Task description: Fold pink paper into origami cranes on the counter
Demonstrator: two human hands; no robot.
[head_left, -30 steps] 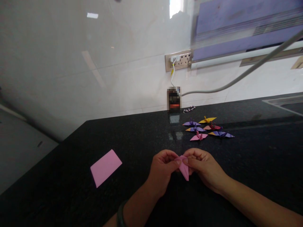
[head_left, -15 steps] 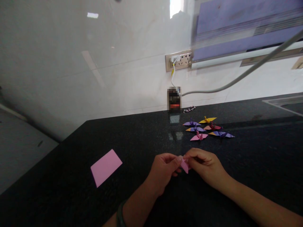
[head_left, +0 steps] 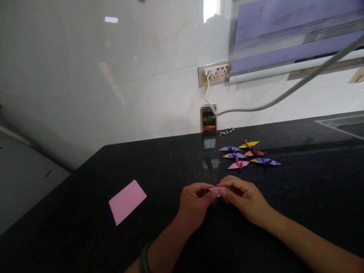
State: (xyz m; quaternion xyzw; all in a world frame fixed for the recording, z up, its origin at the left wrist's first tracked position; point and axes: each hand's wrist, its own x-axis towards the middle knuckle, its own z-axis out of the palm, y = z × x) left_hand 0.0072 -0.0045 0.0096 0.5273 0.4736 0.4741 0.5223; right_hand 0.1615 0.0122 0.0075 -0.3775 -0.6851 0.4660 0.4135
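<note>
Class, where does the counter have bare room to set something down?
Bare counter: between the pink sheet and left hand; between the right forearm and paper cranes. Crowded: among those cranes; where left hand and right hand pinch folded pink paper.

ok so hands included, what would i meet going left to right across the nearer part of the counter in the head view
flat pink paper → left hand → folded pink piece pinched between both hands → right hand
</note>
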